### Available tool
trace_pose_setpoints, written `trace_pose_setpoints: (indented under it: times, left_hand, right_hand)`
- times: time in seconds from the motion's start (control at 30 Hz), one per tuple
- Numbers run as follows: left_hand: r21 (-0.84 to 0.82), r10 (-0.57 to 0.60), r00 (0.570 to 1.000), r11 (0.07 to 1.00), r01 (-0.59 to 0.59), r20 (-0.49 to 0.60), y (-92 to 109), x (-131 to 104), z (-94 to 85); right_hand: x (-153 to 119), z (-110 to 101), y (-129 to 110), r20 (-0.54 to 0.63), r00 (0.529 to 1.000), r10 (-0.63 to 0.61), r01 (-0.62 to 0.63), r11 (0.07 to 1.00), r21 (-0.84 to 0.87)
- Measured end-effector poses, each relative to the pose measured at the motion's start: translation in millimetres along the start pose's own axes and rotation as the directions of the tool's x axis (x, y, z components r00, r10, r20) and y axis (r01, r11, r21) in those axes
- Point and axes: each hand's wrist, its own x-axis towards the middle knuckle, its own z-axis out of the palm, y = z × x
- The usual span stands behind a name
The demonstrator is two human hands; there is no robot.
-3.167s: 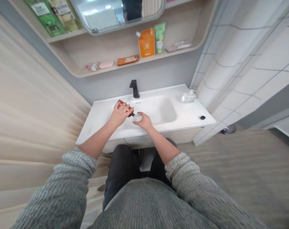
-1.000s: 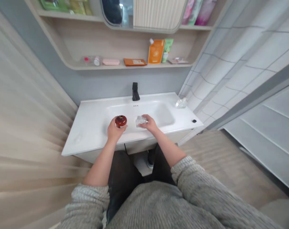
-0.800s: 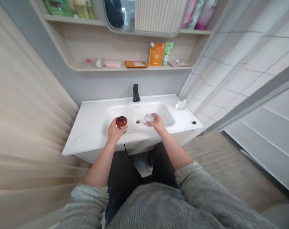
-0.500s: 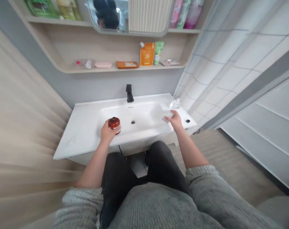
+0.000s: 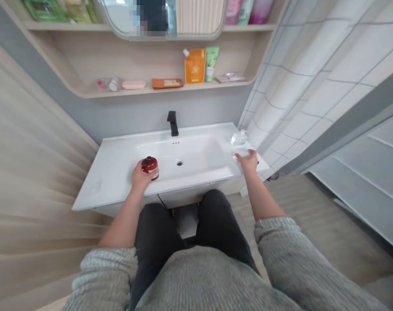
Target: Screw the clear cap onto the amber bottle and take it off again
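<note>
Left hand [image 5: 140, 177] grasps bottle [image 5: 150, 165] at sink's [image 5: 199, 153] front-left corner; label [image 5: 153, 170] part-covered. Right hand's [image 5: 248, 164] fingers round clear container [image 5: 243, 153] near counter's [image 5: 97, 172] right edge, mostly hidden; gripped or released, can't tell.

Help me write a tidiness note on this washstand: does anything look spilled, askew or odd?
Only a faint patch on the left end of the counter stands out: it breaks the plain white, though whether wet or a clear item I can't tell. The red-brown bottle in the left hand looks roughly upright.
</note>
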Motion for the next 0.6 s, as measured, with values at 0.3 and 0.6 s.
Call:
trace_pose_setpoints:
  times: [0.3,0.6]
  left_hand:
    - [-0.053,-0.012,0.999,0.999,0.01,-0.035,8,-2,-1.6]
    - [-0.066,-0.035,0.999,0.997,0.034,-0.007,3,-1,-0.5]
  right_hand:
    - [-70,-23,-35,-0.169,0.825,-0.54,0.537,0.841,-0.064]
    - [-150,5,-69,0.45,0.539,-0.712,0.784,0.62,0.041]
